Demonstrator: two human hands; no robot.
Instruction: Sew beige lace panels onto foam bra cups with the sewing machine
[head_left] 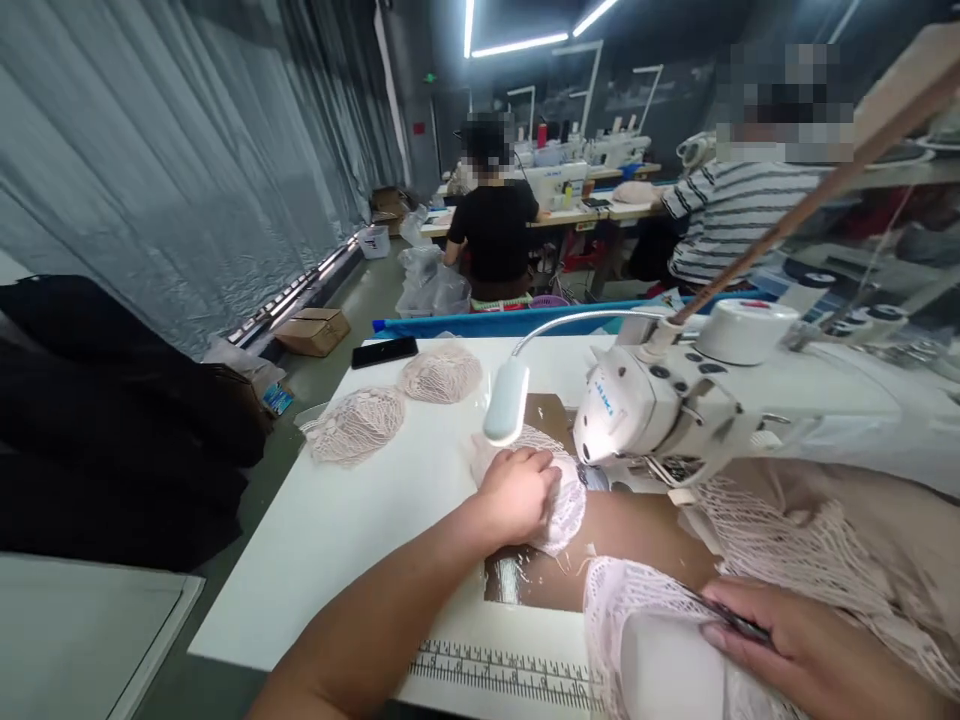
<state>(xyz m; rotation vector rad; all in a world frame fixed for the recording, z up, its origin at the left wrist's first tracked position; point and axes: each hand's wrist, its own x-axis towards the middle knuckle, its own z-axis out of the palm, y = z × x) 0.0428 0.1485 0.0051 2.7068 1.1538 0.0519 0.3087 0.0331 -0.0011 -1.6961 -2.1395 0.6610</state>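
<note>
My left hand [519, 495] rests on a pale pink lace cup [566, 510], fingers bent over it, beside the sewing machine head [619, 410]. Dark slim scissors or snips [739, 618] are held in my right hand [780, 635], at the lower right. Their tip lies at the edge of a second lace piece [611, 590] with a smooth white inner part, near the table's front edge. Two more lace cups [356, 425] [441, 372] lie on the left of the white table [375, 530]. Gathered beige lace fabric [810, 540] spreads to the right of the machine.
A small lamp [507, 400] on a bent neck hangs above my left hand. A black phone [384, 352] lies at the table's back left. A printed ruler [502, 672] runs along the front edge. Two people sit at machines beyond; boxes and grey curtains stand left.
</note>
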